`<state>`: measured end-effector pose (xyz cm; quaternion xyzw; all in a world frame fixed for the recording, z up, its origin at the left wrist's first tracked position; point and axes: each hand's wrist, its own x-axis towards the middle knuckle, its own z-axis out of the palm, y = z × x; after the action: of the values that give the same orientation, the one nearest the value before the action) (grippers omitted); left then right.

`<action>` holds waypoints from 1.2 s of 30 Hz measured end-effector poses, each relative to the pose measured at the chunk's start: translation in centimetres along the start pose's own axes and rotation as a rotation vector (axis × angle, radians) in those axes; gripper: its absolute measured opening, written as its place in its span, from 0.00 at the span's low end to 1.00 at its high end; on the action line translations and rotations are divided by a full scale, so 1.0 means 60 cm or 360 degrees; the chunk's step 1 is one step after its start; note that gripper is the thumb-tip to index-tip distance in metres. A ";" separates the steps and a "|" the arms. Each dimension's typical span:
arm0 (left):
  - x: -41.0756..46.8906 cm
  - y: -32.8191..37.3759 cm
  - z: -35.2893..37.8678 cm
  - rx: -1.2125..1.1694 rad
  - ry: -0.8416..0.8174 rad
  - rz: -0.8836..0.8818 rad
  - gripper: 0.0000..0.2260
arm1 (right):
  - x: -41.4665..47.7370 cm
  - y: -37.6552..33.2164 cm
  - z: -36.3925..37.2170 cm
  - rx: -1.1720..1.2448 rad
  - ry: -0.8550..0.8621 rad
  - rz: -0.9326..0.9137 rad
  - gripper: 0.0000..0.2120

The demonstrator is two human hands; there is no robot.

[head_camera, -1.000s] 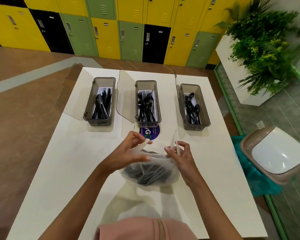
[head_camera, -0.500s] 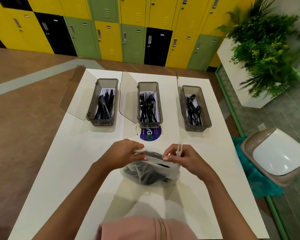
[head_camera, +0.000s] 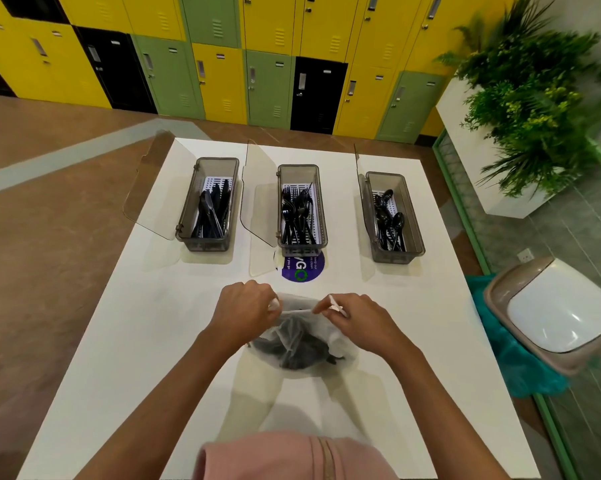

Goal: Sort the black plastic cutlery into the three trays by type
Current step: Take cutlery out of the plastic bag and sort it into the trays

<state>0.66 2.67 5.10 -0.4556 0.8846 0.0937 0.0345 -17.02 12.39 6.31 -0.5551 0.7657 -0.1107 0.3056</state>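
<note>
A thin clear plastic bag point(head_camera: 299, 344) with black cutlery inside lies on the white table point(head_camera: 125, 341) in front of me. My left hand point(head_camera: 245, 311) and my right hand point(head_camera: 352, 322) each pinch one of the bag's top handles, pulled apart over it. Three grey trays with open clear lids stand in a row beyond: the left tray point(head_camera: 209, 245) holds knives, the middle tray point(head_camera: 300, 251) forks, the right tray point(head_camera: 394, 258) spoons.
A round purple sticker point(head_camera: 304, 270) lies just in front of the middle tray. A bin with a white swing lid point(head_camera: 555, 306) stands right of the table beside a planter point(head_camera: 534, 109). Coloured lockers point(head_camera: 222, 64) line the far wall.
Both hands have drawn the bag's handles apart and downward, flattening the bag onto the table. The view has tilted slightly, so the trays sit lower in the frame.
</note>
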 end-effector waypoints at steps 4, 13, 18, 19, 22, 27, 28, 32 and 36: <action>0.002 -0.006 0.003 -0.0020 0.0027 -0.0071 0.22 | -0.004 -0.006 -0.003 -0.0168 0.0028 0.0076 0.14; -0.010 -0.008 0.017 0.0288 -0.0228 -0.0283 0.37 | -0.006 0.010 -0.022 -0.0362 -0.0385 0.0430 0.46; -0.004 -0.010 0.005 -0.0361 -0.0359 -0.0133 0.42 | -0.009 -0.003 -0.048 -0.0319 -0.0231 0.0481 0.39; -0.003 -0.012 0.002 -0.0504 -0.0349 -0.0113 0.41 | -0.009 -0.009 -0.051 -0.0272 -0.0046 0.0388 0.34; -0.002 -0.015 -0.001 -0.0793 -0.0237 -0.0066 0.34 | 0.006 -0.041 -0.036 -0.0116 0.0474 -0.0152 0.14; -0.003 -0.011 -0.003 -0.0920 -0.0194 -0.0006 0.29 | 0.075 -0.059 0.060 -0.0242 -0.0122 -0.0091 0.09; -0.003 -0.011 -0.004 -0.0925 -0.0203 0.0004 0.28 | 0.086 -0.052 0.077 -0.0388 -0.0220 -0.0002 0.09; -0.009 -0.016 -0.005 -0.0927 -0.0266 -0.0004 0.26 | 0.103 -0.026 0.114 -0.0683 -0.0192 0.0059 0.14; -0.012 -0.023 -0.004 -0.0935 -0.0270 0.0011 0.25 | 0.112 -0.006 0.127 -0.0610 -0.0227 0.0084 0.25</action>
<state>2.24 2.42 5.23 -0.4338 0.8151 0.3832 -0.0253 -13.54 7.39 -1.86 -0.5891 0.7634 0.0847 0.2508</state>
